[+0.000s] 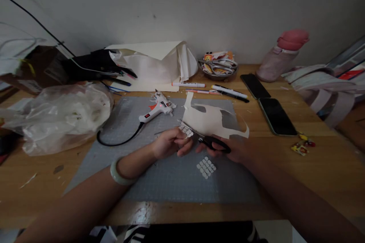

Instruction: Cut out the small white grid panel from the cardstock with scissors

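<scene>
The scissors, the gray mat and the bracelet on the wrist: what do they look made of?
Scissors: black, likely plastic handles, shiny metal blades, held in the right hand. Mat: matte gray with a faint printed grid, probably rubbery vinyl. Bracelet on the left hand's wrist: pale green, smooth, glossy, perhaps jade or glass.

The cutting mat (pixel 148 182) is grey with a fine printed grid, lying on a warm brown wooden table (pixel 327 167), and on it sit a cream-coloured paper cutout (pixel 212 121), a small sheet of pale grey squares (pixel 206 167) and a white glue gun (pixel 158 110) with orange trim, a red lit switch and a black cord (pixel 118 141). The scissors (pixel 212 142) have black handles and a silvery blade, and the left wrist wears a pale green bangle (pixel 119 172) (milky, almost jade-like). Farther back stand a pink bottle (pixel 281 59) with a deeper pink cap, two black phones (pixel 266 104), white and black markers (pixel 225 92) and a translucent white plastic bag (pixel 57 115).
</scene>
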`<state>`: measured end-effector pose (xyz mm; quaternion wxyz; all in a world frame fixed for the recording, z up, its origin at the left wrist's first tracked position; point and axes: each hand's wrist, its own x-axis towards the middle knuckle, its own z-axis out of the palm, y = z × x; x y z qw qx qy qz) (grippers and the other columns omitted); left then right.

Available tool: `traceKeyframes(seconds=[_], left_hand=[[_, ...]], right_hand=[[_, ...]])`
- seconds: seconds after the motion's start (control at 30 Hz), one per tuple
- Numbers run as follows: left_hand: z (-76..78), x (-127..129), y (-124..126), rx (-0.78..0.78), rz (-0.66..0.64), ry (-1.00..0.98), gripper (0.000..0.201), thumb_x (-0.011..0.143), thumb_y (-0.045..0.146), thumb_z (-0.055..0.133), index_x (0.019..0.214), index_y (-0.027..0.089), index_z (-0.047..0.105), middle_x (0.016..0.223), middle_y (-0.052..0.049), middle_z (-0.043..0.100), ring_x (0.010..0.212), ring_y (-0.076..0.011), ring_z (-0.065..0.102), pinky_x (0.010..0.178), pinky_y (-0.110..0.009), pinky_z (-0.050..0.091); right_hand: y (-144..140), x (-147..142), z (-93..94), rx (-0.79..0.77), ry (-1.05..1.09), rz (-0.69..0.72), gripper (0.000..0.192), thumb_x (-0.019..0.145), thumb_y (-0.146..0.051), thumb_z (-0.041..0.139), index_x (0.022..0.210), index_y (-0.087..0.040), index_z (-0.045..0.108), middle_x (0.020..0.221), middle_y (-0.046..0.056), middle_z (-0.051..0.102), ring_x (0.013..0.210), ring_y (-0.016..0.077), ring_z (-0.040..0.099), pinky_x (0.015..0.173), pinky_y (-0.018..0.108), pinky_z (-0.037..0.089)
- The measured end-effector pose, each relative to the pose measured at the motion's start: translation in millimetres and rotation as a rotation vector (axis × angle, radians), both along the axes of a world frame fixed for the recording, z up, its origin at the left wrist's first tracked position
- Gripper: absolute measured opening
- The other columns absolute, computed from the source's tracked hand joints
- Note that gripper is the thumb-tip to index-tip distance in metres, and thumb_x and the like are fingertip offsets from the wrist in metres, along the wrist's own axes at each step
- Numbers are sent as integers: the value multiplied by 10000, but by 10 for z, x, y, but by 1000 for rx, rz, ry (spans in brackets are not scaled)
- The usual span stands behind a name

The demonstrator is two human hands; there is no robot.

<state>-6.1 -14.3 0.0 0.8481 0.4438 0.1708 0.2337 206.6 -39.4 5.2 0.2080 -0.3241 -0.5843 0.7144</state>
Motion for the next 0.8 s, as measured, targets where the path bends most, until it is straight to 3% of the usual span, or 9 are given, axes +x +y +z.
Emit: traceKeyframes(seconds=[0.17,0.37,0.5,0.67,0.8], left_hand=[[3,13,6,37,-14,20,400,751,337,496,437,213,281,404,-28,463,467,-140,391,540,-302,315],[15,11,-1,44,17,15,405,745,338,491,435,214,262,393,-16,436,437,-121,374,534,-304,296],[35,14,-12,39,46,40,418,727,347,504,422,214,251,382,-18,424,429,-122,371,519,-304,281],[49,19,-20,39,78,35,423,724,344,509,415,212,253,377,-15,408,419,-120,364,509,-299,281],[48,18,-19,6,100,18,423,725,329,509,412,215,248,368,-7,385,398,-114,335,474,-293,247]], right_hand=[[-16,-21,18,-39,120,-9,515,773,-686,552,674,-184,495,517,-68,370,474,75,259,474,271,209],[4,-8,-5,-72,160,-13,532,779,-658,568,819,-129,615,553,-67,377,478,73,261,442,260,164],[6,-7,-33,-81,156,-43,542,764,-666,591,840,-130,615,557,-71,363,482,69,265,438,254,157],[-1,-26,-10,-109,142,-80,530,736,-666,628,807,-142,588,593,-47,466,471,55,251,435,257,145],[3,-35,-4,-122,133,-102,511,754,-635,631,835,-130,629,511,-79,375,447,57,227,428,254,128]])
